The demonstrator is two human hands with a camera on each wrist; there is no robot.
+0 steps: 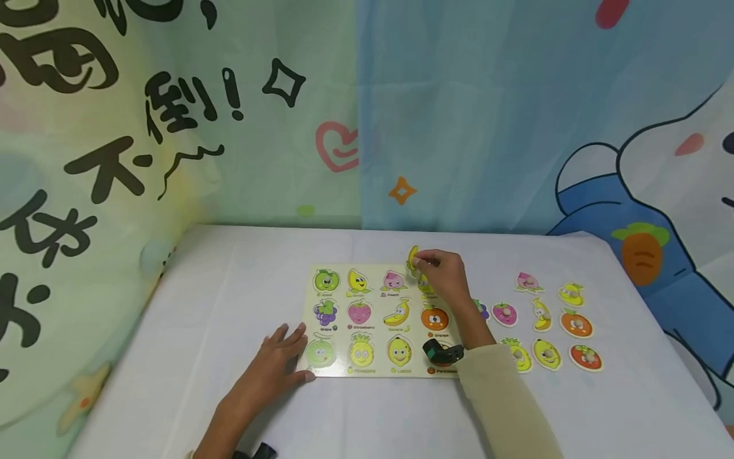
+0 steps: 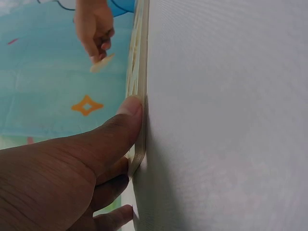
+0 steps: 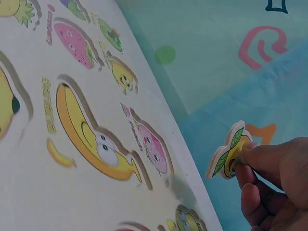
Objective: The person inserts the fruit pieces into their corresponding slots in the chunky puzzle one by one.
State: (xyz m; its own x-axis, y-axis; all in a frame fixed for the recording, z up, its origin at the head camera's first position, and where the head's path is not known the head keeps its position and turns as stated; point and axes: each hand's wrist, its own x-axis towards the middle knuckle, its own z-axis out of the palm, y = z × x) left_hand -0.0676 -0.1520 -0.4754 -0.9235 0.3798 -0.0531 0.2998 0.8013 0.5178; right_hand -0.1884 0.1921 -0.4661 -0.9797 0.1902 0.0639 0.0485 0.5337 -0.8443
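Note:
My right hand [image 1: 448, 275] pinches a wooden fruit puzzle piece [image 1: 411, 259] between thumb and fingers, above the back edge of the fruit puzzle board [image 1: 339, 315]. In the right wrist view the piece [image 3: 233, 144] is yellow with green leaves and a pale wooden rim, tilted on edge. A peach recess [image 3: 153, 147] and a banana recess [image 3: 86, 132] show on the board nearby. My left hand [image 1: 276, 362] rests at the board's front left corner, fingers spread. The left wrist view shows its thumb [image 2: 126, 115] against the board's edge.
Several loose fruit pieces lie right of the board, among them a peach [image 1: 526, 282], a banana [image 1: 541, 315], an orange [image 1: 576, 324] and a tomato-like red piece [image 1: 585, 357]. A white cloth [image 1: 390, 421] covers the table. A printed curtain [image 1: 447, 115] hangs behind it.

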